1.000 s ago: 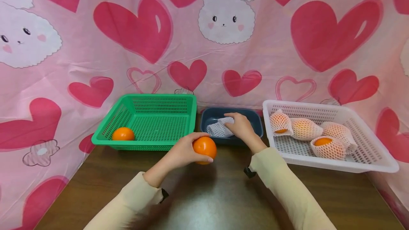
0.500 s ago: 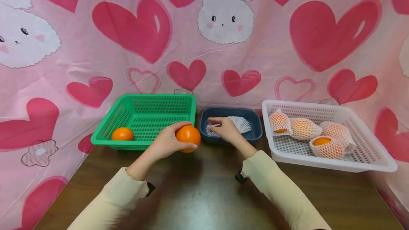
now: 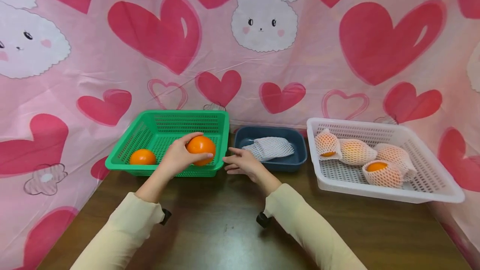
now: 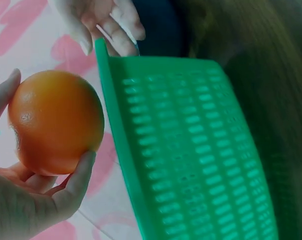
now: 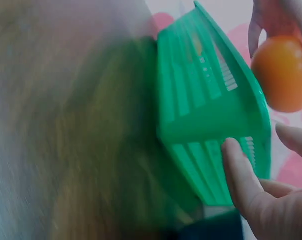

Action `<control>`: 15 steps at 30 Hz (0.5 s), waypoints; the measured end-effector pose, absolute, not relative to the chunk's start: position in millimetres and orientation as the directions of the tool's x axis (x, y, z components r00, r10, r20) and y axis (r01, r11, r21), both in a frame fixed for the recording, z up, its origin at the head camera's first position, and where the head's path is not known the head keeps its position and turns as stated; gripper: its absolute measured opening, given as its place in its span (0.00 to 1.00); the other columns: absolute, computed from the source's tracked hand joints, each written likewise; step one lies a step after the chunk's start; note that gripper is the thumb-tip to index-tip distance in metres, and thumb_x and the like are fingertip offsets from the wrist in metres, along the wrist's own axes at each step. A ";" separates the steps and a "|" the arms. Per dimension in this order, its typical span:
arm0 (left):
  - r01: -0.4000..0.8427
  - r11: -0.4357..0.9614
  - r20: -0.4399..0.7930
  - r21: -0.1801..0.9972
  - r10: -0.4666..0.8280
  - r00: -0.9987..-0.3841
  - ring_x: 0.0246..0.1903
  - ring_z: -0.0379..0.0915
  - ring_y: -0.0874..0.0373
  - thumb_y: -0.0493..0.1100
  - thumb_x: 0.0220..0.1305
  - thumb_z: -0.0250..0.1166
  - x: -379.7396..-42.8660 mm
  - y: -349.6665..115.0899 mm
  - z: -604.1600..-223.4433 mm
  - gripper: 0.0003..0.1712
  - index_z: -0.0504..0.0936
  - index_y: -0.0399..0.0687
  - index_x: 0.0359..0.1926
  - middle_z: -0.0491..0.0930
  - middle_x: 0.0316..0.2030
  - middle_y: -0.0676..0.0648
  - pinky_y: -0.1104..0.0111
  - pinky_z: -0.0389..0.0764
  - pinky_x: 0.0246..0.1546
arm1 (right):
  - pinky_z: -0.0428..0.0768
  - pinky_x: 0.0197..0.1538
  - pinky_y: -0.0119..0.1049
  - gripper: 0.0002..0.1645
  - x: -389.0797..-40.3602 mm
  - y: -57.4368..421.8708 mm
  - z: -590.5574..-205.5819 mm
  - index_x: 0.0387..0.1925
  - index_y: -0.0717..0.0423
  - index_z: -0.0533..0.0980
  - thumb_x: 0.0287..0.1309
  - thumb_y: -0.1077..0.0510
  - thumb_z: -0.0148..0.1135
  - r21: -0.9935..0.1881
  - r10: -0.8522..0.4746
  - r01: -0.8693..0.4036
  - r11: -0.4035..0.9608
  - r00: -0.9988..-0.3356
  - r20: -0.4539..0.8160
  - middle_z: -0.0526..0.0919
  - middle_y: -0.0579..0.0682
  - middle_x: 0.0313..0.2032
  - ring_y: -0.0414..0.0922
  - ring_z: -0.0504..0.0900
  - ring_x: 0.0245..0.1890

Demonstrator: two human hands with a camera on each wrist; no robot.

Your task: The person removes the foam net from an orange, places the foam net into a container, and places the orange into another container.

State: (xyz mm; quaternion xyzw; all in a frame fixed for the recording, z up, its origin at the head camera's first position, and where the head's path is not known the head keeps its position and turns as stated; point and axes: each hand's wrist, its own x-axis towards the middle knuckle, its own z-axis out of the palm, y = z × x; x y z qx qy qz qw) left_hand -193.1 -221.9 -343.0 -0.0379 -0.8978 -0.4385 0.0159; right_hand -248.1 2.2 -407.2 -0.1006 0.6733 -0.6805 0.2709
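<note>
In the head view, my left hand grips an orange over the front right part of the green basket. Its thumb and fingers clasp opposite sides of the fruit, which the left wrist view shows just above the basket's rim. Another orange lies in the basket's front left corner. My right hand holds nothing, its fingers spread and slightly bent. These fingers are close by the basket's front right corner, also seen near the green wall in the right wrist view.
A dark blue tray with white foam net sleeves stands right of the green basket. Farther right, a white basket contains several fruits in foam nets. A pink printed cloth hangs behind the wooden table.
My left hand has carried the orange leftward and up, from the table's middle to over the green basket. The right hand has left the foam nets in the blue tray and moved left.
</note>
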 end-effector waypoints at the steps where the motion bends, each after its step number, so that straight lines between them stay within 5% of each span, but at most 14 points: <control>1: 0.073 0.614 0.058 0.786 0.044 -0.997 0.52 0.73 0.38 0.54 0.60 0.76 -194.4 -223.7 -343.8 0.45 0.69 0.45 0.73 0.73 0.62 0.34 0.52 0.83 0.46 | 0.81 0.55 0.49 0.39 -247.0 0.0 -408.6 0.77 0.67 0.55 0.72 0.62 0.59 -0.966 -0.504 0.255 0.031 -0.831 -0.236 0.79 0.67 0.60 0.66 0.79 0.58; 8: 0.027 0.608 0.058 0.794 -0.031 -0.998 0.52 0.73 0.38 0.55 0.62 0.74 -204.6 -240.0 -351.7 0.45 0.67 0.44 0.74 0.72 0.63 0.32 0.54 0.81 0.46 | 0.77 0.60 0.51 0.37 -239.8 -12.8 -415.2 0.77 0.69 0.55 0.72 0.69 0.56 -0.921 -0.469 0.344 -0.182 -0.854 -0.226 0.78 0.71 0.58 0.50 0.84 0.46; 15: -0.022 0.590 0.018 0.807 -0.062 -0.998 0.54 0.72 0.37 0.56 0.65 0.71 -213.1 -261.2 -364.5 0.45 0.64 0.42 0.75 0.69 0.64 0.32 0.52 0.80 0.50 | 0.72 0.65 0.51 0.35 -238.6 -17.7 -419.3 0.76 0.69 0.56 0.72 0.72 0.53 -0.881 -0.449 0.382 -0.279 -0.863 -0.232 0.72 0.73 0.64 0.47 0.82 0.49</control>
